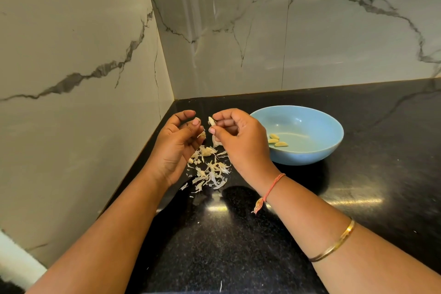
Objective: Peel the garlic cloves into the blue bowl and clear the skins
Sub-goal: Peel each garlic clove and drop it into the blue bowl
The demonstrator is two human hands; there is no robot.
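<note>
Clove (211,122) pinched in right hand (241,137); scrap (202,135) pinched in left hand (175,144); skins (210,170) piled near counter's (262,250) back-left corner.

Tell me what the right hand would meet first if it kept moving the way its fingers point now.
Its fingers point left, so the right hand, pinching a pale garlic clove, would likely meet the fingertips of the left hand first, though depth is unclear.
</note>
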